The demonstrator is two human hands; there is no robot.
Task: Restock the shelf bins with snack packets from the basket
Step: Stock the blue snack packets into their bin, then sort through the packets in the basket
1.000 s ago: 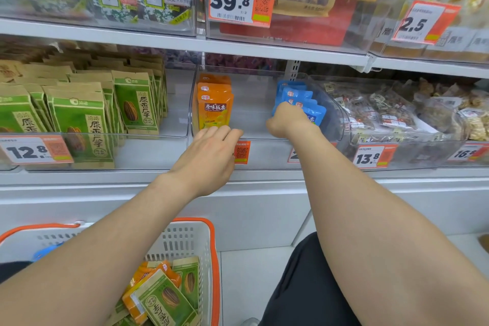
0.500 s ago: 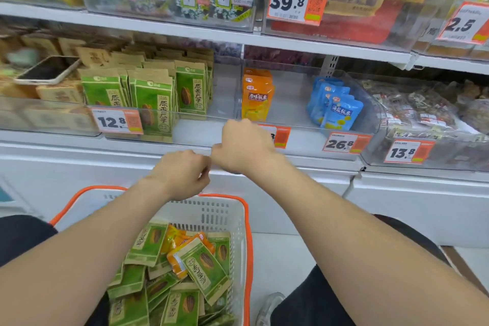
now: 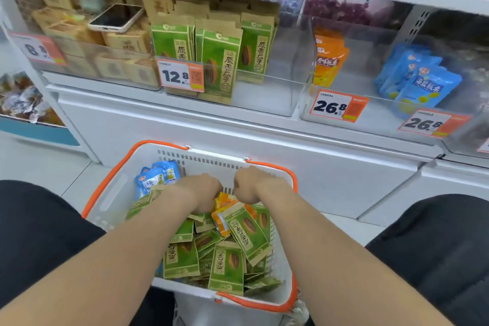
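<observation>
A white basket with an orange rim (image 3: 105, 180) stands on the floor between my knees. It holds several green seed packets (image 3: 246, 235), some blue packets (image 3: 156, 177) and an orange packet (image 3: 223, 210). My left hand (image 3: 203, 190) and my right hand (image 3: 248, 185) are both down in the basket's far end, backs up, fingers curled among the packets and hidden. The orange packet lies right under the left hand's fingers. On the shelf above, clear bins hold upright green packets (image 3: 222, 66), orange packets (image 3: 328, 61) and blue packets (image 3: 423, 85).
A phone (image 3: 116, 17) lies on brown boxes (image 3: 124, 42) in the left bin. Price tags 12.8 (image 3: 180, 77) and 26.8 (image 3: 338, 107) hang on the bin fronts. A white cabinet front (image 3: 344, 167) lies below the shelf. My dark-clothed knees flank the basket.
Both hands have come down from the shelf bins into the basket. The view has tilted down and left, so the basket shows more fully.
</observation>
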